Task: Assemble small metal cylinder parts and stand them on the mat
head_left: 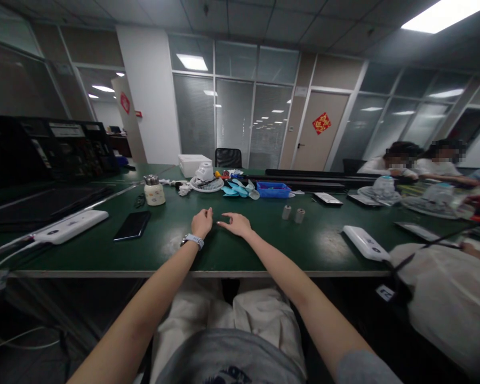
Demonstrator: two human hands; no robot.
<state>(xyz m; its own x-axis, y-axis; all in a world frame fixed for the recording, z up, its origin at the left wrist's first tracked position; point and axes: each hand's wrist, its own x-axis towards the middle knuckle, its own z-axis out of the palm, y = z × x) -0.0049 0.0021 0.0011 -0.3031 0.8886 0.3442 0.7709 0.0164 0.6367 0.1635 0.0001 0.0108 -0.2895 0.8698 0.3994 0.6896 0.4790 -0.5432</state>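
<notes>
My left hand [202, 222], with a light-banded watch [192, 241] at its wrist, is over the green table near the front edge. Its fingers are curled together, and anything inside them is hidden from me. Just to its right, my right hand [237, 224] points leftward, index finger and thumb apart with nothing between them. A small gap separates the two hands. Beyond them lie light-blue fan blades [238, 189] and a white fan grille [207, 184] with a white housing. Two small metallic cylinders [287, 212] stand right of my right hand.
Left of my hands are a cream jar [154, 194], a black phone [132, 226] and a white power bank [72, 226] with cables. A blue tray [273, 190] and a white box [194, 165] stand farther back. Another white power bank [366, 243] lies right, near seated people.
</notes>
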